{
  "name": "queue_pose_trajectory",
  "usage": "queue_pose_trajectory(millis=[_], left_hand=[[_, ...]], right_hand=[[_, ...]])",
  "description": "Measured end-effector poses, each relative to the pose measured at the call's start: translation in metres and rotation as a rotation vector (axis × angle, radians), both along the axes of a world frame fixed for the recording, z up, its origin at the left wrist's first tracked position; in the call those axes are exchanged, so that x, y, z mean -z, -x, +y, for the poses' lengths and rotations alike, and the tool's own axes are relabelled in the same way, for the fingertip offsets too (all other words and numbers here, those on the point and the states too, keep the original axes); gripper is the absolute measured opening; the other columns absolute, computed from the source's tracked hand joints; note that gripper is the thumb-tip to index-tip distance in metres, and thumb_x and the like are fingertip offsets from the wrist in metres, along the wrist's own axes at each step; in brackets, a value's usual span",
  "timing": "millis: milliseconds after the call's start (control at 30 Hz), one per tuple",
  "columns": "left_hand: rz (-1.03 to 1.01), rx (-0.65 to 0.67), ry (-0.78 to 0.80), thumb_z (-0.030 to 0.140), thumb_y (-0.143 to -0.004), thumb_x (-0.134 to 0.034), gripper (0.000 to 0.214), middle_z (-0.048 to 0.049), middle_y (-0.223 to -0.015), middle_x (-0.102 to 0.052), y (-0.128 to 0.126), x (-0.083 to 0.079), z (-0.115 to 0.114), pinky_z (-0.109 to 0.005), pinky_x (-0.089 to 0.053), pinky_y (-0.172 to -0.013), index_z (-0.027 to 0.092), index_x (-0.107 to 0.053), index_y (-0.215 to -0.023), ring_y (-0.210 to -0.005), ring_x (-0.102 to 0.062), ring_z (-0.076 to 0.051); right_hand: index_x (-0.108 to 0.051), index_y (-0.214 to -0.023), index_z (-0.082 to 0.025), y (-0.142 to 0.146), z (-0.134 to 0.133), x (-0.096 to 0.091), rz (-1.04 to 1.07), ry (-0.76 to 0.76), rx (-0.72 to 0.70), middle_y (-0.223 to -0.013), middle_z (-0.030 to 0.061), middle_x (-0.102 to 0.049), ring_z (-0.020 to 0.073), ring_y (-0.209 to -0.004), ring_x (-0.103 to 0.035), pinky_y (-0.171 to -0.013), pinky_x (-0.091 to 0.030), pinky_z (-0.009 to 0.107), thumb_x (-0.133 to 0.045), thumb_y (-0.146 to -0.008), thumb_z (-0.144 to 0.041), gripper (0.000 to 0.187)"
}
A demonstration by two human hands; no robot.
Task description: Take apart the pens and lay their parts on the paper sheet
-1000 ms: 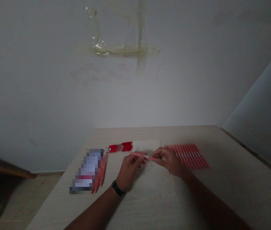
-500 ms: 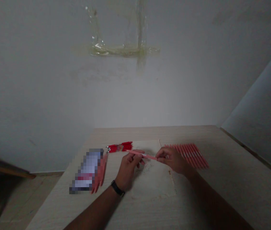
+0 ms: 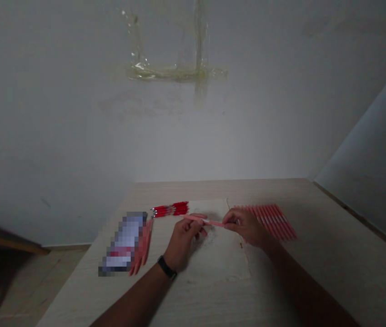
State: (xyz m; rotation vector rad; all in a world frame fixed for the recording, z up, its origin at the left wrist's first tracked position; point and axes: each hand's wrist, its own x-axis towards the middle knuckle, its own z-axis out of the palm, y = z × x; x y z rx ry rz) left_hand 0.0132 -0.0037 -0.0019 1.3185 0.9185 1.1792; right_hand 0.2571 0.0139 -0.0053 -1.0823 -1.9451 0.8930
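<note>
My left hand (image 3: 183, 237) and right hand (image 3: 245, 227) pinch one pink pen barrel (image 3: 206, 221) between them, its ends in my fingertips, at 12 o'clock. A fanned row of pink barrels (image 3: 268, 221) lies at 1 o'clock, red pens (image 3: 169, 209) at 11, and more pink barrels (image 3: 144, 247) at 10, beside a blurred packet (image 3: 122, 241).

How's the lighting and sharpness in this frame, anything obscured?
Head view: dim, underexposed overall; the pen between left hand and right hand looks fairly sharp; a pixelated block hides one item; the tape on the wall catches slight glare.
</note>
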Motion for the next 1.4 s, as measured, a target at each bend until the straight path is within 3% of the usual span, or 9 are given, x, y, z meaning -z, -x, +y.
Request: queue_pose_trajectory(millis=[533, 1000, 1200, 1400], left_hand=[[0.003, -0.024, -0.009, 0.042, -0.087, -0.066, 0.036, -0.0053, -0.072, -0.069, 0.003, 0.004, 0.003, -0.024, -0.043, -0.057, 0.012, -0.073, -0.105, -0.064, -0.057, -0.015], [-0.038, 0.002, 0.024, 0.039, -0.086, -0.069, 0.031, -0.0024, -0.073, -0.064, 0.001, 0.000, 0.000, -0.021, -0.040, -0.055, 0.012, -0.073, -0.102, -0.059, -0.051, -0.010], [-0.017, -0.016, -0.008, 0.038, -0.085, -0.070, 0.030, -0.0020, -0.073, -0.063, 0.003, 0.002, 0.002, -0.022, -0.041, -0.056, 0.013, -0.073, -0.101, -0.060, -0.052, -0.010], [-0.006, 0.123, 0.000, 0.038, -0.087, -0.069, 0.028, -0.0038, -0.081, -0.065, 0.003, 0.007, 0.001, -0.022, -0.039, -0.057, 0.014, -0.073, -0.100, -0.062, -0.050, -0.010]], right_hand=[[-0.072, -0.099, -0.021, 0.002, -0.004, -0.002, -0.064, -0.030, 0.000, -0.089, 0.0043, -0.072, 0.0175, -0.078, -0.063, -0.068, -0.047, 0.027, -0.063, -0.089, -0.031, 0.017], [-0.073, -0.091, -0.021, 0.003, -0.005, -0.005, -0.074, 0.023, -0.022, -0.085, 0.0030, -0.070, 0.0177, -0.079, -0.062, -0.068, -0.044, 0.026, -0.066, -0.088, -0.028, 0.010], [-0.070, -0.104, -0.021, 0.004, -0.010, -0.008, -0.034, -0.008, -0.084, -0.093, 0.0040, -0.070, 0.0175, -0.085, -0.062, -0.073, -0.045, 0.027, -0.062, -0.092, -0.032, 0.019], [-0.070, -0.100, -0.020, 0.014, -0.011, -0.004, -0.028, 0.098, -0.119, -0.087, 0.0027, -0.067, 0.0165, -0.080, -0.061, -0.071, -0.045, 0.027, -0.062, -0.092, -0.038, 0.021]])
